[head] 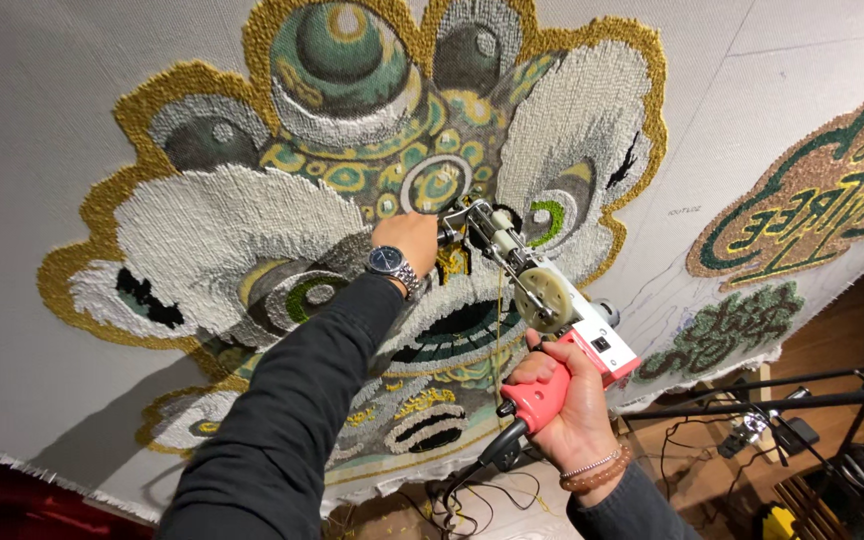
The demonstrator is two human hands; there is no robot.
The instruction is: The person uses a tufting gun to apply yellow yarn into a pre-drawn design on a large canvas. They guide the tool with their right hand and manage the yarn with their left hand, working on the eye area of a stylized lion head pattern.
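Tufting gun (552, 310), pink grip and cream gear housing: the right hand (570, 405) is closing fully around its handle, needle tip meeting the stretched backing cloth (32, 200). Likely rigid, moderately heavy, best gripped at the handle. The left hand (407, 240), wearing a wristwatch (392, 264), is pressing curled fingers on the soft lion-head pile (282, 210), holding nothing. Power cord (472, 470) is dangling below; a second lettered tufted piece (822, 190) and a stand bar (782, 395) are crowding the right side

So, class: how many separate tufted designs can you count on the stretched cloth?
3. The big lion-head design fills the centre, where the left hand presses and the right hand holds the tufting gun. A lettered design sits far right; a small green one below it. More may lie outside the view.
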